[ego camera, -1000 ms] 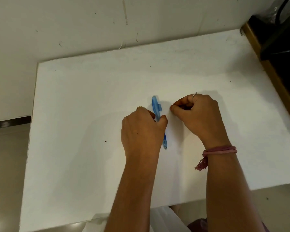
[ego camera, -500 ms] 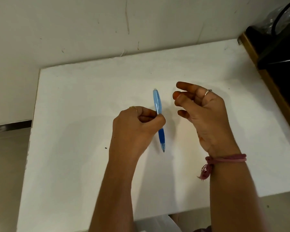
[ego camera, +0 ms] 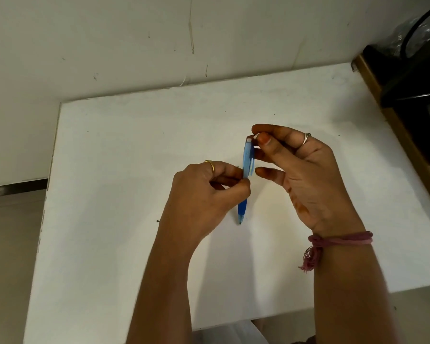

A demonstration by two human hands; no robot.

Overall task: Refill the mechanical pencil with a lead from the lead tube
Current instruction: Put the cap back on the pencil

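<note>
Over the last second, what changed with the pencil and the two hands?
The left hand lifted the blue pencil off the table and now holds it more upright, tip down. The right hand, which was closed beside the pencil on the table, opened, rose, and now pinches at the pencil's top end. The left hand's grip around the middle of the pencil is unchanged. No lead tube is in view.
</note>
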